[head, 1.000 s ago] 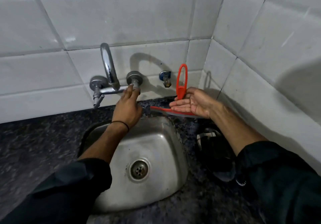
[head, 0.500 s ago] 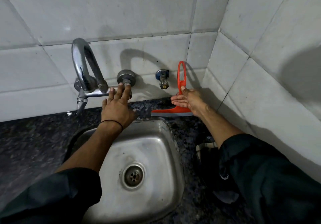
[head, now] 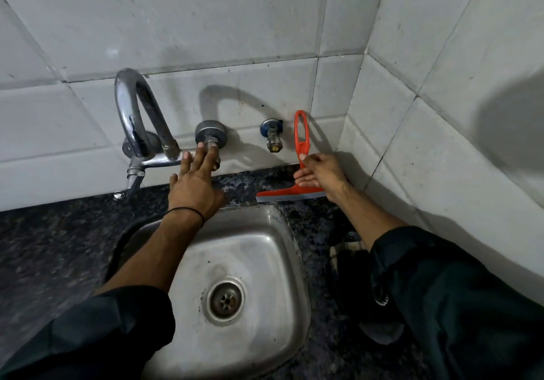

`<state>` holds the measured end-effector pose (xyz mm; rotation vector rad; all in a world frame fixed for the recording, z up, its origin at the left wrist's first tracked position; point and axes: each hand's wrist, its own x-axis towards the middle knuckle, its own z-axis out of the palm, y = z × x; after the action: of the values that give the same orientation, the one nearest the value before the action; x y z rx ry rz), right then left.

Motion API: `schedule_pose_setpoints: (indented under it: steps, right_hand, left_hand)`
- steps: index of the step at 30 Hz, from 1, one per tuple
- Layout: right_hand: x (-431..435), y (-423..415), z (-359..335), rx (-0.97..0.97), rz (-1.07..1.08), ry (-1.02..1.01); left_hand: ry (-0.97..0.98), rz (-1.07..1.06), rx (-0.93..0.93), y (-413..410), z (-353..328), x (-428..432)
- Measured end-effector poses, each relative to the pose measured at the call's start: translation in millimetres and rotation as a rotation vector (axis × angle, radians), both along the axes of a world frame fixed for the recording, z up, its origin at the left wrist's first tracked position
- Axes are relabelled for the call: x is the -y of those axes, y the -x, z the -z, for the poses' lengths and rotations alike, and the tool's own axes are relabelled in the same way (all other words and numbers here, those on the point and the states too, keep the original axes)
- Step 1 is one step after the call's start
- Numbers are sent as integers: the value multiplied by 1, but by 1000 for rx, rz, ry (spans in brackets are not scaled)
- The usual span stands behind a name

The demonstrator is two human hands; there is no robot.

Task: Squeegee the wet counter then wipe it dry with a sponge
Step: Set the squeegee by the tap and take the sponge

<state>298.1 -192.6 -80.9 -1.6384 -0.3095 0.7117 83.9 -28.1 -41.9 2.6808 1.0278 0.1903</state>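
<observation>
An orange squeegee (head: 282, 195) stands upright at the back of the dark speckled counter (head: 59, 232). Its blade rests on the counter and its looped handle leans toward the tiled wall. My right hand (head: 323, 173) holds the lower part of the handle, with the fingers curled round it. My left hand (head: 194, 188) reaches over the back rim of the steel sink (head: 265, 247). Its straight fingers touch the round tap valve (head: 210, 132). No sponge is plainly visible.
A chrome swan-neck tap (head: 132, 108) rises from the back wall, left of my left hand. A small brass angle valve (head: 272, 135) sticks out between the tap valve and the squeegee. A dark object (head: 350, 261) lies right of the sink, partly under my right arm. Tiled walls close the back and right sides.
The squeegee went from lying tilted on my upturned right palm to standing blade-down on the counter by the wall. My right hand turned over onto its handle. My left hand stayed at the tap valve.
</observation>
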Motion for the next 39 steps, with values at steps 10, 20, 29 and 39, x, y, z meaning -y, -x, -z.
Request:
schedule_pose_setpoints:
  steps: [10, 20, 29, 39]
  right_hand:
    - [105, 48, 6, 399, 182, 108]
    - [197, 126, 72, 862, -255, 719]
    - [191, 132, 82, 859, -242, 868]
    - [162, 132, 72, 1104, -111, 1069]
  left_hand:
    - [55, -66, 156, 9, 5, 29]
    - [195, 328, -56, 25, 106, 207]
    - [196, 411, -234, 30, 143, 218]
    - [206, 463, -205, 31, 114, 205]
